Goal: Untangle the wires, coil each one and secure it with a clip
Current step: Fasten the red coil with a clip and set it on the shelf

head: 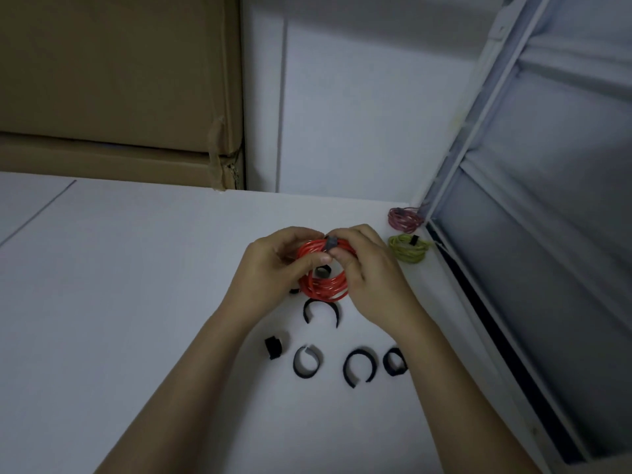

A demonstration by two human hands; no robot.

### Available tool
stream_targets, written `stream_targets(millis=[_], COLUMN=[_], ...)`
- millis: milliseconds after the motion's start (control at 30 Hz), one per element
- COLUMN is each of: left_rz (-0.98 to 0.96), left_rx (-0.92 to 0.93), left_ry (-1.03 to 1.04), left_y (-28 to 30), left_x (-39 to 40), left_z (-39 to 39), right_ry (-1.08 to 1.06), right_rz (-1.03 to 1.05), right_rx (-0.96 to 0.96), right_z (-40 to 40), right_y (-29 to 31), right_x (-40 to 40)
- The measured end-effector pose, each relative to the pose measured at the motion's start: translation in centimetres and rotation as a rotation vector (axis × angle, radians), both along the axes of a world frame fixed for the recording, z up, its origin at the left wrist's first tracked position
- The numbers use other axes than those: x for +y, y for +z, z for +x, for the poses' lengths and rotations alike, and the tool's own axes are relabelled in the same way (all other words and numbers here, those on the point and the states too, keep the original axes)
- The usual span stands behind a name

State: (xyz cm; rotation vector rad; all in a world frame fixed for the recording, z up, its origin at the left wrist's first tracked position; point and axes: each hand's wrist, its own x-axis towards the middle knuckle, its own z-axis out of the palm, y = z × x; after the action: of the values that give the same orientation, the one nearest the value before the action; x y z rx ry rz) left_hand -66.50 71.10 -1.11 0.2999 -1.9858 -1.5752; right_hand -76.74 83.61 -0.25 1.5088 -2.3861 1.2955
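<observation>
Red wire coil (323,275) between both grips; left hand (277,265), right hand (366,268) pinching grey clip (331,243) atop coil.

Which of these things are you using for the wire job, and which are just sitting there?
For the job:
red wire coil, held in both hands: left hand, right hand
black clip going round it
spare black clips
green coil, clipped
purple coil

Just sitting there:
cardboard boxes
white frame
</observation>
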Motion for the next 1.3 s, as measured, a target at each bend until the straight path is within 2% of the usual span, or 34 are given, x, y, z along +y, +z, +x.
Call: stream_targets(millis=[133,233,367,467,633,700,900,1067,1300], left_rz=[-0.134,-0.176,-0.108,-0.086,0.051,0.075,-0.034,-0.192,-0.491], left_rx=[-0.065,-0.096,-0.133,-0.149,-0.182,-0.225,-0.433,-0.584,-0.704], left_ry=[-0.076,-0.117,-0.136,-0.129,-0.092,-0.055,0.070,0.103,0.133], left_y=[1.2,2.6,3.7,4.0,4.0,3.2,-0.8,-2.9,-3.3], left_x=[0.1,0.4,1.5,2.1,1.0,0.0,-4.0,-5.8,-5.7], left_z=[-0.4,-1.2,-3.4,-5.7,-11.3,-13.9,-20.0,-23.1,-24.4], right_ry=[-0.044,-0.075,-0.121,-0.128,-0.288,-0.390,-0.548,-0.623,-0.603], right_rz=[-0.026,-0.121,-0.259,-0.274,-0.306,-0.270,-0.082,-0.017,0.091], right_rx=[-0.049,-0.147,-0.294,-0.410,-0.599,-0.576,-0.363,-0.199,-0.123], right_z=[-0.3,-0.4,-1.1,-2.6,-8.1,-10.3,-15.4,-18.5,-19.9], right_y=[1.3,2.3,2.8,2.5,0.9,0.3,-1.4,-2.3,-3.2], right_x=[1.1,2.1,3.3,4.1,4.6,4.5,3.1,2.0,1.7])
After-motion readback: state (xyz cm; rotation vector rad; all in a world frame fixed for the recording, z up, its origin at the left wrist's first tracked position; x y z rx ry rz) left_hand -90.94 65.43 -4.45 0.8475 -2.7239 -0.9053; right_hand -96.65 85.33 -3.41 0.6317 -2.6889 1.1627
